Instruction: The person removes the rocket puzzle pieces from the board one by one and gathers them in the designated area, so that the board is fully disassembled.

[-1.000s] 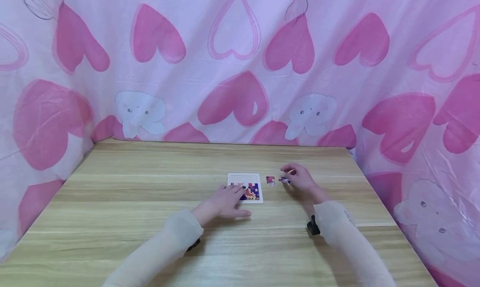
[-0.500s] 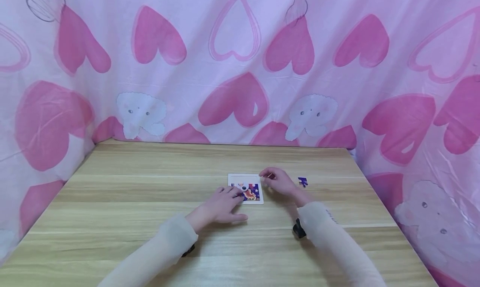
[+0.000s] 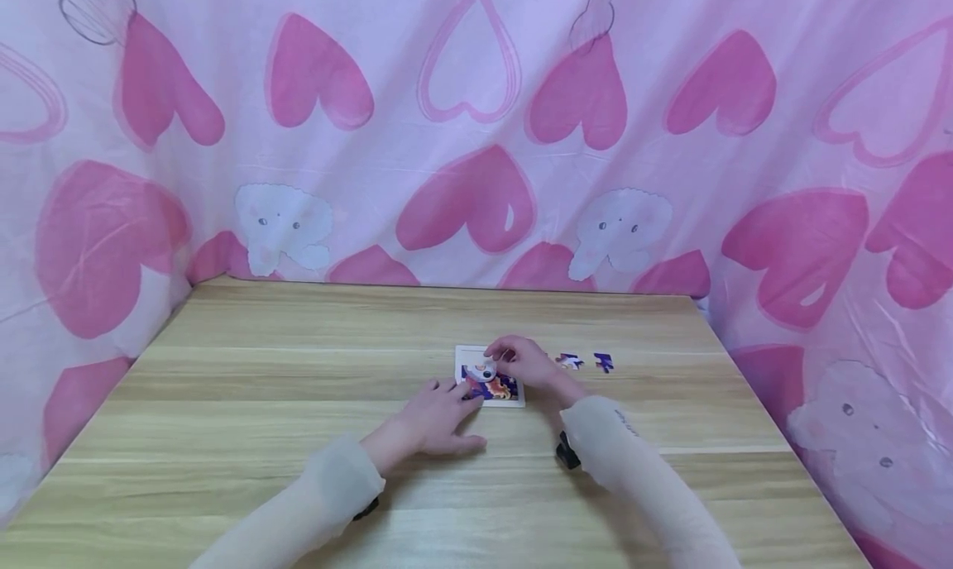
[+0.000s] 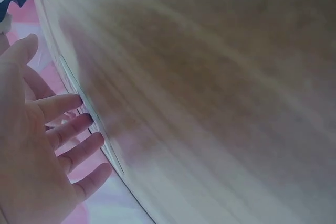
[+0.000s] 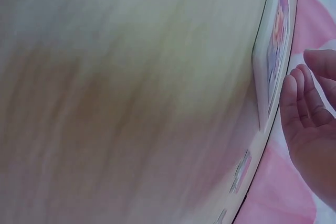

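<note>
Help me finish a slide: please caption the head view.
Left hand on a framed jigsaw puzzle, right hand over its upper right, loose pieces lying farther right on the wooden table.

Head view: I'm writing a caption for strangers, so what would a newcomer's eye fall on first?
Probably the pink heart-patterned cloth, which rises behind and beside the wooden table. Next comes the small white-framed puzzle near the table's middle, with the left hand at its near left corner and the right hand over its far right one. At least two loose pieces lie to its right.
</note>
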Demonstrator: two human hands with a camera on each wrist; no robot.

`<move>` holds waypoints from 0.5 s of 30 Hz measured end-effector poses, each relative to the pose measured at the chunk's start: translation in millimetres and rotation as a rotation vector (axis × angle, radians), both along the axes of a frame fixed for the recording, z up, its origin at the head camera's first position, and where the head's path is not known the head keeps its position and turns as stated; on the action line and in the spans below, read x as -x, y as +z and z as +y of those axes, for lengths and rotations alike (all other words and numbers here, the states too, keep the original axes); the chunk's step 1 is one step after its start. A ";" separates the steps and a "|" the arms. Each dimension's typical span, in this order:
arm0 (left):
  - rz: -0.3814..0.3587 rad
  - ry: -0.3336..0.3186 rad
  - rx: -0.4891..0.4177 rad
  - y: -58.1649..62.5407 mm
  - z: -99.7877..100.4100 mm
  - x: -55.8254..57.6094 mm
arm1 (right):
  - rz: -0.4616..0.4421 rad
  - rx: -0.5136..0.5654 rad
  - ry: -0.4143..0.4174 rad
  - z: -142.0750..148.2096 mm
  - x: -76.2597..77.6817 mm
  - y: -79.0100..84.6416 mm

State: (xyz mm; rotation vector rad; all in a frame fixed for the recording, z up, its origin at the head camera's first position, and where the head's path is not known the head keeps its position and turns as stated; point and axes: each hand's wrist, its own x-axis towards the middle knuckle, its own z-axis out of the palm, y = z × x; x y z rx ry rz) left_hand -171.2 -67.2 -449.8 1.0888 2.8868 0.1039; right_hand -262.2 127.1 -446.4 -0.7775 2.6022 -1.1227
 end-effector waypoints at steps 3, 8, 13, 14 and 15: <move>0.021 -0.011 0.008 0.1 -0.1 -1.4 | 0.011 -0.043 0.018 -5.5 1.0 -0.3; 0.050 -0.024 0.023 0.2 -0.3 -2.7 | -0.014 -0.104 0.024 -13.1 1.8 -0.2; 0.068 -0.026 0.034 0.2 -0.1 -2.7 | -0.048 -0.175 0.016 -16.8 3.1 -0.1; 0.070 -0.027 0.034 0.1 0.0 -2.5 | -0.042 -0.187 0.017 -17.5 3.4 0.3; 0.070 -0.027 0.033 0.1 0.3 -2.4 | -0.040 -0.196 0.019 -18.1 3.6 0.8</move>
